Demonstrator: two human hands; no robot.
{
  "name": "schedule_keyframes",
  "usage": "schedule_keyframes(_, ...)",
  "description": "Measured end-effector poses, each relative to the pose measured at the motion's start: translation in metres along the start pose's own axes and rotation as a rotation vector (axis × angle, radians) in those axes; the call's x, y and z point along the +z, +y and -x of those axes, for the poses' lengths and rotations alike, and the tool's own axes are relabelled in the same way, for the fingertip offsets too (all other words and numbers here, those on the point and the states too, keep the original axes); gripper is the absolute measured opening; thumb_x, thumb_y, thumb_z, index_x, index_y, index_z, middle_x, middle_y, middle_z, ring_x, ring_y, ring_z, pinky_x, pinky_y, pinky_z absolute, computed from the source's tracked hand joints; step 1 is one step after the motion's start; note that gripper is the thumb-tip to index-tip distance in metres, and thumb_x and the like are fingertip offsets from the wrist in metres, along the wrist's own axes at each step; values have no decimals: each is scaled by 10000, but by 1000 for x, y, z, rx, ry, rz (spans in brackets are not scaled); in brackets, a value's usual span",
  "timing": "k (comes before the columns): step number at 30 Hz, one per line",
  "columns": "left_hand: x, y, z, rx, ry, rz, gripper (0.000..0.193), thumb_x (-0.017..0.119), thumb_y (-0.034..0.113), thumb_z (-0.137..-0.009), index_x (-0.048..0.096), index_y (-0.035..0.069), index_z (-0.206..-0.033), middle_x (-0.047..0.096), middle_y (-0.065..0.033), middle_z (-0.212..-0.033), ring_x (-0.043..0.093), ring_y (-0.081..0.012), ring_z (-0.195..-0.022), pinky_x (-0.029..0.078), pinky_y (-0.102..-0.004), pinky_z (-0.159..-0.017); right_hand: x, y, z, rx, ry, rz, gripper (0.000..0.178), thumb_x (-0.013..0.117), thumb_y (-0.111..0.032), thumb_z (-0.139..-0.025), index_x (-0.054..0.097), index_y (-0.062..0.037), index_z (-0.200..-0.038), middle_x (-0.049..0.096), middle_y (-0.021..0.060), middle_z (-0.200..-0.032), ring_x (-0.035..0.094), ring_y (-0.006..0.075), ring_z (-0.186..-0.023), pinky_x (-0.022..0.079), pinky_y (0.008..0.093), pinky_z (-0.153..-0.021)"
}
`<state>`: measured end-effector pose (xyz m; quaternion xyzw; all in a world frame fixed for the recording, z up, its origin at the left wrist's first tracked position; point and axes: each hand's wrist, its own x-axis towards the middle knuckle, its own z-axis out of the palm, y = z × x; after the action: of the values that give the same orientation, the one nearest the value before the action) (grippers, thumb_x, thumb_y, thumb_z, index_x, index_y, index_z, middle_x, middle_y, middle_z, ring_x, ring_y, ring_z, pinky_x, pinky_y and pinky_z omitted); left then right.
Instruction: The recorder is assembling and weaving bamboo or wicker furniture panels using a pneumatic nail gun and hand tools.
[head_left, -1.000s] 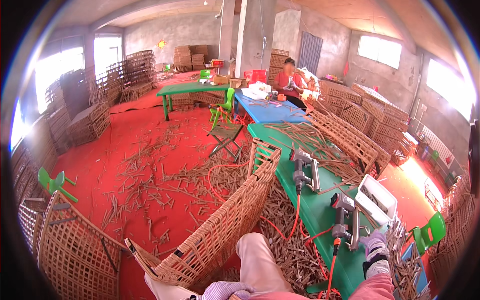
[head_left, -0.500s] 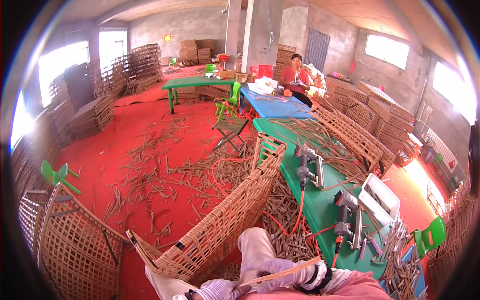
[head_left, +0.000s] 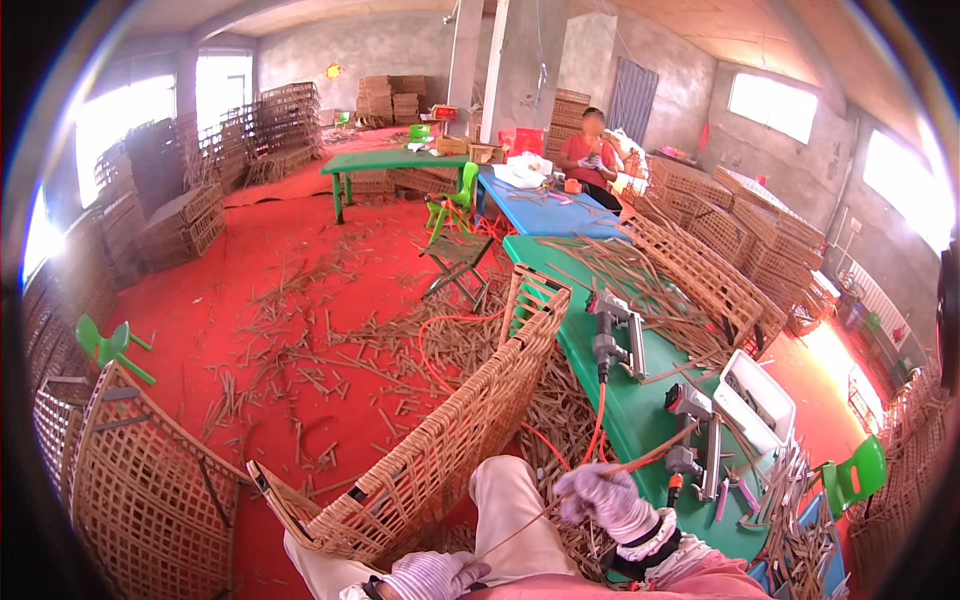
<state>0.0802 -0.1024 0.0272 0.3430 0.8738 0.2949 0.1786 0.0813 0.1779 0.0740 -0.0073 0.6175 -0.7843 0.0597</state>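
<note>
Item: red floor covering [head_left: 185, 330], strewn with short brown offcuts. Item: green table [head_left: 642, 405], long, angled away from the wearer's right side. Item: blue table [head_left: 545, 218], just past it (a co-worker in a red top [head_left: 583, 158] is beside that one). Item: woven basket piece [head_left: 450, 445], long, open-latticed, slanting up from the wearer's lap to the green table's edge. Item: white tray [head_left: 738, 412], on the green table, strips inside. Items, two: far nail gun [head_left: 606, 340] and near nail gun [head_left: 684, 440], both on the green table. Items, a gloved pair: right hand [head_left: 605, 500], grasping a thin brown strip [head_left: 522, 530] above the lap; left hand [head_left: 430, 577], low at the lap, fingers curled where the strip's lower end arrives (whether they pinch it, I cannot tell). The strip's upper end crosses the near nail gun.
</note>
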Motion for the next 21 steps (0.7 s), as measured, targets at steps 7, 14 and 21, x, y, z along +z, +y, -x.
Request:
schedule_keyframes(7, -15, -1, 9, -28, 129, -40, 260, 454, 296, -931, 665, 143, -941, 675, -127, -806, 650, -318, -737, 511, -423, -660, -102, -11, 0, -425, 619, -287, 285, 597, -364, -901, 592, -80, -880, 488, -1, -513, 443, 160, -361, 426, 345, -404)
schedule_keyframes(14, -54, 8, 27, -50, 373, 44, 241, 622, 268, -865, 643, 58, -981, 666, -150, -787, 659, -322, -739, 524, -375, -627, -245, 2, 46, -614, 1332, -851, 414, 515, -467, -913, 534, -120, -1137, 652, 13, -964, 500, 122, -599, 418, 337, -698)
schedule_keyframes(21, -79, 18, 37, -48, 633, -12, 222, 687, 132, -794, 637, -5, -961, 643, -143, -729, 649, -267, -626, 504, -329, -571, -193, 22, 19, -313, 964, -601, 307, 536, -420, -912, 584, -124, -975, 553, -41, -708, 401, 101, -496, 359, 301, -531)
